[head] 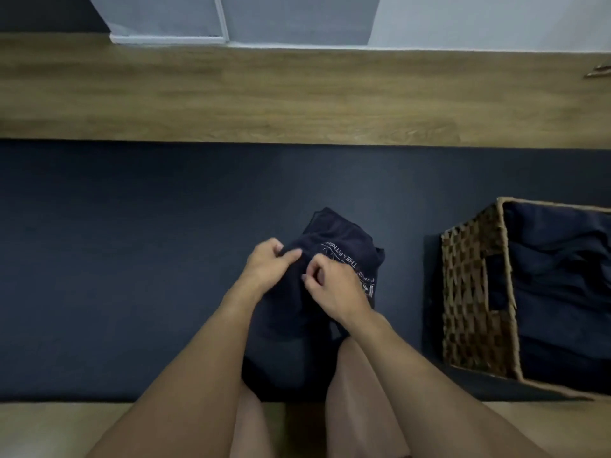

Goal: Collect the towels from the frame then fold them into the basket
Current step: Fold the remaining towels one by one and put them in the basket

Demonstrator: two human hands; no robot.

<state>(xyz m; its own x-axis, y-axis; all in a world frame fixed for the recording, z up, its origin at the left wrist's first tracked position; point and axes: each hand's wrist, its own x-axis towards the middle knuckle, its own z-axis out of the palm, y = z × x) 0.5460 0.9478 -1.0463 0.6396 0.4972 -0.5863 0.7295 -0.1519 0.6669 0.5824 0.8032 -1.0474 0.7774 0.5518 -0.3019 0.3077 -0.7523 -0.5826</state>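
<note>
A dark navy towel [337,239] with white printed lettering hangs bunched in front of me over the dark mat. My left hand [264,262] pinches its upper edge between thumb and fingers. My right hand [330,289] is close beside it, fingers curled, pinching the same edge of cloth. The towel's lower part drapes down between my forearms toward my knees. A woven wicker basket [472,292] stands on the floor at the right, holding several dark folded towels [555,285]. The frame is not in view.
A dark mat [132,259] covers the floor under me, with wood flooring [231,97] beyond it and a pale wall base [297,21] at the top. My bare knees [360,408] are at the bottom.
</note>
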